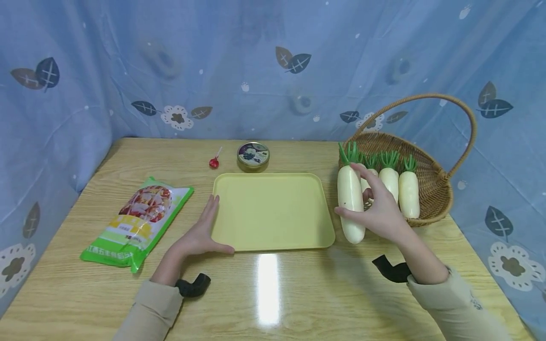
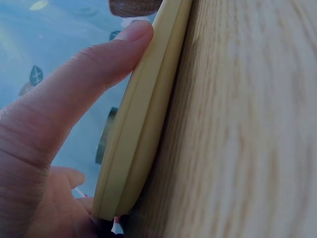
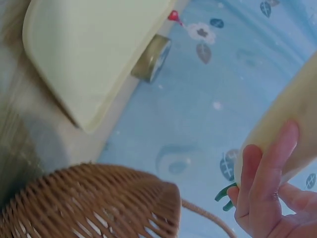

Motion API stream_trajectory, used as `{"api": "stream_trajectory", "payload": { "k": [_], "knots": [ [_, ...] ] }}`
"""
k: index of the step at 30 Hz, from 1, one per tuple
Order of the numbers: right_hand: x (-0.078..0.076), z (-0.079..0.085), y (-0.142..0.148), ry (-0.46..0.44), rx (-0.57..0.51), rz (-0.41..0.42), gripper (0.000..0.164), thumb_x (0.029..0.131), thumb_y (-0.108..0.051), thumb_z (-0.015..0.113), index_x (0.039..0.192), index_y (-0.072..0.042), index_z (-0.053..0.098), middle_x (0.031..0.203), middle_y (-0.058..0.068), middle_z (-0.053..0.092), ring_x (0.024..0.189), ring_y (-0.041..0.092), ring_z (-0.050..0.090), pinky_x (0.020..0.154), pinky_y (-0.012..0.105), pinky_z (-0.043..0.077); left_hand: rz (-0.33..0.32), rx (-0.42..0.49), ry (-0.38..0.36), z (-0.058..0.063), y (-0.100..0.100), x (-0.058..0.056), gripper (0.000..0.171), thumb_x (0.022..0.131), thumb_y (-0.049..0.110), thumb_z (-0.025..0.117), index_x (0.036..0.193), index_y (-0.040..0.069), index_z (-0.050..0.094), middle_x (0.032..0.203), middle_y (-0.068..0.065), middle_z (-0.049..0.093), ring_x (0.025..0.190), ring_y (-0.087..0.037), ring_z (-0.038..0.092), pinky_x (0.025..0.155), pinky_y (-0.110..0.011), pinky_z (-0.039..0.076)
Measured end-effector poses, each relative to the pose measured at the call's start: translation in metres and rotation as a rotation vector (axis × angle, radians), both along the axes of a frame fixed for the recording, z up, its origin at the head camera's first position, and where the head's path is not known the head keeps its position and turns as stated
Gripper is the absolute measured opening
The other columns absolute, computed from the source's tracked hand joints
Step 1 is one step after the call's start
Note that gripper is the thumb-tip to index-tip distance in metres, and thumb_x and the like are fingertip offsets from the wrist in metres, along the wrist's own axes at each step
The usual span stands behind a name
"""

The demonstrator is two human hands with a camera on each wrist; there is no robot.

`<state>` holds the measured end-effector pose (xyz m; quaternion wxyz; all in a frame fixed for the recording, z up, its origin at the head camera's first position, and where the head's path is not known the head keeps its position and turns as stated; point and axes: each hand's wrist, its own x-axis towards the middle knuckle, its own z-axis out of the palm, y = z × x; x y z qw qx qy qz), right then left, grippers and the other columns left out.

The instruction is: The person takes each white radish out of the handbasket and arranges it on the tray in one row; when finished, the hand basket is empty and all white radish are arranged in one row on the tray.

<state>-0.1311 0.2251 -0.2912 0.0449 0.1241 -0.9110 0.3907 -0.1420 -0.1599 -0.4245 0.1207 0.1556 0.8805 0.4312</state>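
Note:
A white radish (image 1: 350, 203) with green stems is held in my right hand (image 1: 379, 210), its thumb on the near side and fingers on the far side. In the right wrist view the fingers lie along the pale radish (image 3: 285, 111). It is raised just left of a wicker basket (image 1: 431, 189), where several more white radishes (image 1: 408, 194) lie. My left hand (image 1: 200, 237) rests at the left end of a pale yellow tray (image 1: 273, 213), fingers extended along its side. In the left wrist view the thumb touches the rim of the tray (image 2: 141, 114).
Left of the tray lies a green and white food bag (image 1: 138, 222). Behind the tray are a round tin (image 1: 253, 156) and a red lollipop (image 1: 214, 163). The basket's tall handle (image 1: 471, 123) arches up at the right. A blue patterned curtain (image 1: 239, 71) hangs behind the wooden table (image 1: 230, 303).

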Motion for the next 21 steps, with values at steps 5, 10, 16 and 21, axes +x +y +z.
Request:
{"api": "stream_trajectory", "payload": {
  "k": [5,10,16,21],
  "knots": [
    [-0.003,-0.008,-0.009,-0.009,-0.024,0.035,0.090,0.072,-0.025,0.078,0.145,-0.025,0.025,0.139,0.007,0.032,0.067,0.019,0.044,0.056,0.029,0.041,-0.001,-0.001,-0.002,0.000,0.000,0.000,0.135,0.057,0.037,0.086,0.145,0.009,-0.012,0.149,-0.016,-0.020,0.135,-0.037,-0.011,0.104,-0.059,0.009],
    [-0.007,-0.015,-0.019,-0.043,-0.057,0.048,0.090,0.070,-0.026,0.079,0.144,-0.030,0.026,0.114,0.006,0.047,0.065,0.021,0.043,0.053,0.029,0.041,-0.001,-0.010,0.009,0.001,0.001,0.000,0.136,0.057,0.039,0.086,0.145,0.008,-0.012,0.149,-0.016,-0.020,0.136,-0.035,-0.011,0.105,-0.058,0.009],
    [-0.012,-0.026,-0.033,-0.053,-0.136,0.097,0.089,0.069,-0.022,0.080,0.143,-0.026,0.030,0.120,0.005,0.047,0.071,0.023,0.051,0.057,0.032,0.046,0.002,-0.014,0.008,-0.001,0.001,0.000,0.137,0.056,0.040,0.086,0.145,0.007,-0.013,0.149,-0.016,-0.020,0.136,-0.035,-0.011,0.105,-0.058,0.009],
    [-0.017,-0.037,-0.045,-0.044,-0.149,0.122,0.089,0.067,-0.017,0.080,0.142,-0.022,0.031,0.131,0.008,0.042,0.069,0.023,0.052,0.060,0.033,0.047,0.002,-0.017,0.004,0.000,0.001,-0.001,0.137,0.057,0.040,0.085,0.144,0.006,-0.015,0.149,-0.016,-0.020,0.136,-0.034,-0.011,0.106,-0.057,0.009]
  ]
}}
